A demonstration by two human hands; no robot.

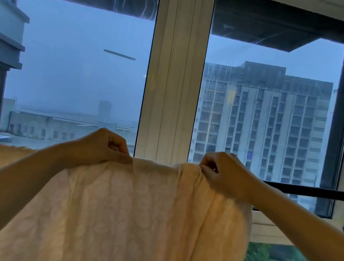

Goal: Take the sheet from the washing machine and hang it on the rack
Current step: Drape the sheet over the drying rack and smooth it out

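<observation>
The hanging is looking nearly finished. The pale peach, leaf-patterned fabric sheet (131,213) is lying draped over the thin black metal rack bar (313,191), and no washing machine is showing, so I am judging the fetching part done. What seems to be remaining is spreading the cloth evenly along the bar: it is bunching into vertical folds just under the right grip, while the bar beyond that grip is showing bare.

The left hand (101,146) is making a narrow grip, fingers curled and thumb pressing on the sheet's top fold where it is crossing the bar. The right hand (224,174) is pinching a gathered ridge of the same top edge, fingertips closing tightly on the cloth.

Between the two grips the sheet is running in a fairly level line. Below both grips it is hanging as a broad curtain toward the person. Outside the left grip it is carrying on along the bar to the picture's edge; outside the right grip it is ending and dropping away just under the wrist. How much is hanging on the bar's far side is hidden. Behind the grips a white-framed window (169,85) is showing grey tower blocks.
</observation>
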